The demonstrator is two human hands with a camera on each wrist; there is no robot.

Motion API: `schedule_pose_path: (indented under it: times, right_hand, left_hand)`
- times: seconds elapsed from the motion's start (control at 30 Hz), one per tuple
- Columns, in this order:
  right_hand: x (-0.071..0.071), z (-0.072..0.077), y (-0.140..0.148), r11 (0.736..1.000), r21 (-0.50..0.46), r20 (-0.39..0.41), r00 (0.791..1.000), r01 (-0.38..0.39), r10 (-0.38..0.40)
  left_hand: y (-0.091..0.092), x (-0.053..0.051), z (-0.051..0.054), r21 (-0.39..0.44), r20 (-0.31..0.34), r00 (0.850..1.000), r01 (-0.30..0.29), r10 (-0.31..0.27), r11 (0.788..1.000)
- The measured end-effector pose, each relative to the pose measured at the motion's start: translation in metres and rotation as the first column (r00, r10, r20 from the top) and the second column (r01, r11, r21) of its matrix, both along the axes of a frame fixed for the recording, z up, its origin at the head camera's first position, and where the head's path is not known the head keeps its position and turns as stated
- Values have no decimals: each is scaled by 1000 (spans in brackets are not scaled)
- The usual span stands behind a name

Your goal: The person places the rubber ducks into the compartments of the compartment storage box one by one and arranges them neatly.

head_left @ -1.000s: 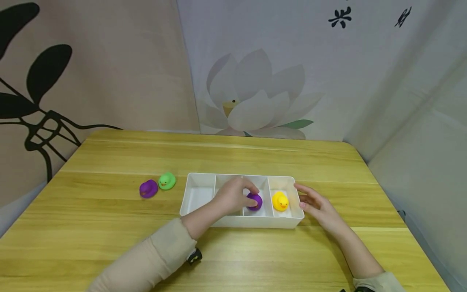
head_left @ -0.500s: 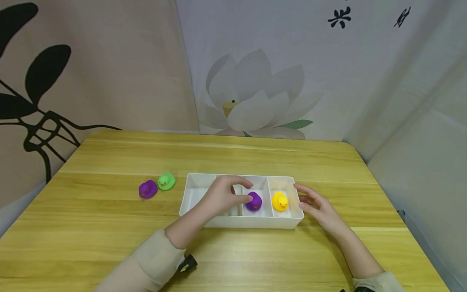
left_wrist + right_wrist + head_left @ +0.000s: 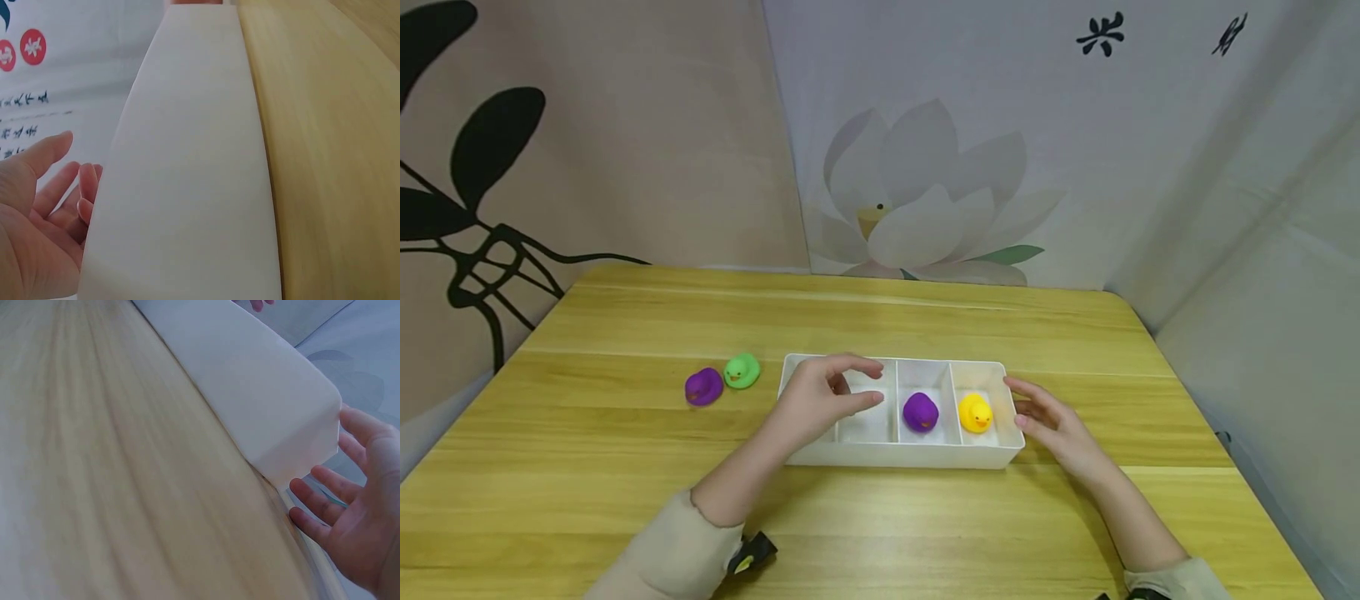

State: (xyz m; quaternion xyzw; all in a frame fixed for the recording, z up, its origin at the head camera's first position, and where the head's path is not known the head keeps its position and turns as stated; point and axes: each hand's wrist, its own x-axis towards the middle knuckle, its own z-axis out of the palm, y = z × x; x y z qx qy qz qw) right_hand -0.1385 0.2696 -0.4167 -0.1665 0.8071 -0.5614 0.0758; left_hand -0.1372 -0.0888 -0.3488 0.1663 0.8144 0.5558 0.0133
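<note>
A white divided box (image 3: 895, 455) stands on the table, its compartments in a row. One purple rubber duck (image 3: 921, 412) sits in the third compartment from the left, and a yellow rubber duck (image 3: 976, 413) in the rightmost. Over the left compartments hovers my left hand (image 3: 816, 398), thumb and fingers spread apart with nothing between them. My right hand (image 3: 1060, 425) touches the box's right end with loosely bent fingers; the right wrist view shows its fingertips (image 3: 301, 486) against the end wall. Left of the box, a second purple duck (image 3: 703, 387) lies beside a green duck (image 3: 742, 371).
The wooden table (image 3: 925, 533) extends around the box on every side. Behind it hangs a pale curtain (image 3: 700, 150) printed with a lotus and dark leaves. Both forearms reach in from the front edge.
My left hand has let go of the purple duck in the third compartment and moved left over the box. The right hand has stayed at the box's end.
</note>
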Motion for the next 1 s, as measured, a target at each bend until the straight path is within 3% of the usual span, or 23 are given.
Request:
schedule_pose_path:
  times: [0.33,0.6,1.0]
  right_hand:
    - [0,1,0,1000,5,-2,1000,1,-1]
    - [0,1,0,1000,6,2,1000,-2,2]
    - [1,2,0,1000,-3,7,1000,-8,8]
  left_hand:
    - [-35,8,6,25,25,995,-101,100,995]
    - [-66,17,7,-76,42,981,-184,187,980]
    - [-114,26,-1,-116,-47,968,-249,245,962]
